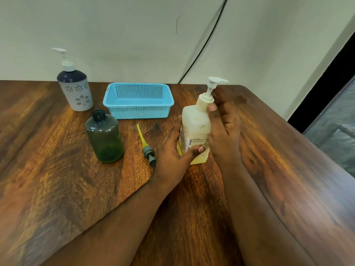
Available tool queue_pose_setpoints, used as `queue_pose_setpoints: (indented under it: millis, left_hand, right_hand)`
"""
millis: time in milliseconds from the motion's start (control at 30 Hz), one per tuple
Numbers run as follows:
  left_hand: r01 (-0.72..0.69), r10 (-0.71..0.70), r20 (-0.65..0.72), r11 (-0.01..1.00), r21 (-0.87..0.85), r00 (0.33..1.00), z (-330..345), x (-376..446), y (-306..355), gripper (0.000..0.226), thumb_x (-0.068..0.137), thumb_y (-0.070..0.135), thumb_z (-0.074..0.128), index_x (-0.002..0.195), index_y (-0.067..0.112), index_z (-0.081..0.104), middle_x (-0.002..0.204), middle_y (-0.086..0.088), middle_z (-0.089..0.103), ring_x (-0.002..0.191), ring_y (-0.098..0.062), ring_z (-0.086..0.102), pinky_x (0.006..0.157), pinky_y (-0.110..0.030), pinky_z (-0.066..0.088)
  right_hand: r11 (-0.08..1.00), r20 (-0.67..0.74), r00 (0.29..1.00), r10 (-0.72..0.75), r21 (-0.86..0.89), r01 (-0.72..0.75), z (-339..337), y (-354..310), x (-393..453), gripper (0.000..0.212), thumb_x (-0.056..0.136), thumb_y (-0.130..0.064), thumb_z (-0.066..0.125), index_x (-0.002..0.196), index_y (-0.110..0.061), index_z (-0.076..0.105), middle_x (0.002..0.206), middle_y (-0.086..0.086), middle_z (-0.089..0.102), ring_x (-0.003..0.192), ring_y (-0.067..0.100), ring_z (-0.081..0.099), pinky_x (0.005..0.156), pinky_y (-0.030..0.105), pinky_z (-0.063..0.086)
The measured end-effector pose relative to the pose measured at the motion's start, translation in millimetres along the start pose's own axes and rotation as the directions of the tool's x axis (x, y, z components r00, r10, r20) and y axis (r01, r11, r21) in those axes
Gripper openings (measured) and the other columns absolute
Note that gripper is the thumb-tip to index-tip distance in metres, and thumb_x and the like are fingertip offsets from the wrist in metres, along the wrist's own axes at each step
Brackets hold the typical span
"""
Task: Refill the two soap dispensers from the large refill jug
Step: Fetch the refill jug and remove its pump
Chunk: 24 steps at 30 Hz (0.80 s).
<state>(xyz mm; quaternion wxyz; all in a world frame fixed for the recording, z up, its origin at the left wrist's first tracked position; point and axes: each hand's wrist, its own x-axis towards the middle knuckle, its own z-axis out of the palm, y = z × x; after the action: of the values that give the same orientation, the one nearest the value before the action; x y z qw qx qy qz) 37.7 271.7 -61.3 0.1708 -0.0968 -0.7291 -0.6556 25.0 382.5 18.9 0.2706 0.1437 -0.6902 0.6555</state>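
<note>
A white refill bottle (pixel 195 123) with a white pump top stands on the wooden table (pixel 57 169), a little yellow liquid at its bottom. My left hand (pixel 172 150) grips its lower body, thumb across the label. My right hand (pixel 223 127) holds its right side, thumb at the pump collar. An uncapped dark green dispenser bottle (pixel 104 136) stands to the left, a little green liquid inside. Its grey pump with a yellow tube (pixel 146 145) lies on the table between the two bottles. A white and navy flowered dispenser (pixel 75 87) with its pump on stands at the back left.
A light blue perforated plastic basket (pixel 138 100) sits at the back centre against the wall. A black cable (pixel 207 39) runs down the wall behind it. The table's right edge slants close to my right arm, beside a dark window frame.
</note>
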Motion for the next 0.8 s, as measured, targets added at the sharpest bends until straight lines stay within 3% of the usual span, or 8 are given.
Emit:
queue_pose_setpoints:
  millis: [133, 200, 300, 400, 500, 600, 667, 800]
  left_hand:
    - [0.024, -0.023, 0.015, 0.998, -0.055, 1.000, -1.2, -0.1, 0.2, 0.095, 0.070, 0.049, 0.082, 0.150, 0.038, 0.032, 0.145, 0.011, 0.052, 0.136, -0.013, 0.047, 0.103, -0.051, 0.049]
    - [0.018, -0.017, 0.017, 0.999, -0.035, 1.000, -1.6, 0.5, -0.3, 0.097, 0.069, 0.054, 0.081, 0.150, 0.039, 0.031, 0.146, 0.010, 0.051, 0.137, -0.015, 0.046, 0.104, -0.052, 0.048]
    - [0.017, -0.017, 0.020, 1.000, -0.020, 1.000, -1.6, 1.7, -1.1, 0.097, 0.069, 0.056, 0.080, 0.151, 0.039, 0.031, 0.147, 0.010, 0.050, 0.138, -0.014, 0.045, 0.105, -0.051, 0.047]
    - [0.014, -0.014, 0.013, 1.000, -0.019, 1.000, -1.8, 1.5, -1.4, 0.094, 0.070, 0.049, 0.081, 0.150, 0.041, 0.032, 0.145, 0.012, 0.052, 0.136, -0.011, 0.047, 0.105, -0.050, 0.047]
    - [0.001, 0.000, 0.026, 1.000, -0.010, 1.000, -2.3, 1.8, -1.7, 0.091, 0.072, 0.046, 0.080, 0.149, 0.043, 0.032, 0.144, 0.012, 0.053, 0.135, -0.012, 0.048, 0.105, -0.050, 0.048]
    - [0.002, -0.002, 0.034, 1.000, -0.007, 0.999, -3.0, 2.7, -3.0, 0.092, 0.072, 0.046, 0.081, 0.150, 0.041, 0.032, 0.145, 0.008, 0.053, 0.136, -0.015, 0.047, 0.105, -0.051, 0.047]
    - [0.005, -0.005, 0.027, 1.000, 0.000, 1.000, -3.1, 3.0, -3.7, 0.093, 0.072, 0.046, 0.081, 0.150, 0.039, 0.032, 0.145, 0.009, 0.053, 0.136, -0.013, 0.047, 0.106, -0.050, 0.047]
    - [0.003, -0.004, 0.010, 1.000, 0.020, 1.000, -2.9, 1.7, -2.6, 0.093, 0.070, 0.049, 0.080, 0.150, 0.040, 0.033, 0.144, 0.012, 0.053, 0.135, -0.011, 0.047, 0.106, -0.049, 0.047]
  right_hand:
    - [0.994, -0.005, 1.000, 0.003, -0.111, -0.004, 3.4, 0.9, 3.5, 0.031, 0.080, -0.044, 0.066, 0.109, -0.039, 0.056, 0.111, 0.005, 0.063, 0.098, 0.013, 0.065, 0.076, 0.032, 0.058]
    - [0.995, -0.044, 0.998, -0.044, -0.093, 0.039, 3.6, -0.9, 2.6, 0.022, 0.086, -0.036, 0.064, 0.107, -0.033, 0.059, 0.106, 0.007, 0.064, 0.093, 0.009, 0.065, 0.074, 0.030, 0.058]
    - [0.998, -0.045, 0.998, -0.046, -0.035, 0.045, 3.8, -1.2, 0.4, 0.014, 0.097, -0.017, 0.054, 0.108, -0.020, 0.061, 0.093, -0.007, 0.066, 0.082, 0.003, 0.065, 0.065, 0.022, 0.055]
    - [0.999, -0.014, 1.000, -0.017, -0.051, 0.016, 3.6, -1.4, 2.5, 0.009, 0.092, -0.032, 0.059, 0.100, -0.037, 0.059, 0.094, 0.002, 0.065, 0.088, 0.014, 0.066, 0.070, 0.040, 0.058]
    - [0.983, -0.001, 1.000, -0.021, -0.184, 0.020, 4.3, -2.6, 5.4, 0.024, 0.079, -0.047, 0.067, 0.098, -0.038, 0.056, 0.107, 0.006, 0.058, 0.098, 0.020, 0.061, 0.080, 0.042, 0.056]
    - [0.994, -0.026, 0.999, -0.018, -0.109, 0.015, 5.6, -6.8, 3.7, 0.012, 0.089, -0.031, 0.062, 0.101, -0.029, 0.061, 0.102, 0.008, 0.064, 0.091, 0.019, 0.064, 0.077, 0.045, 0.057]
    - [0.997, -0.019, 1.000, -0.001, -0.074, 0.000, 5.5, -8.9, 3.4, 0.009, 0.095, -0.023, 0.056, 0.101, -0.025, 0.063, 0.090, 0.002, 0.067, 0.080, 0.016, 0.066, 0.067, 0.042, 0.056]
    - [0.998, 0.021, 1.000, 0.013, 0.068, -0.014, 2.7, -20.0, 5.2, 0.024, 0.099, -0.013, 0.048, 0.097, -0.033, 0.061, 0.078, -0.011, 0.065, 0.067, 0.003, 0.062, 0.057, 0.030, 0.051]
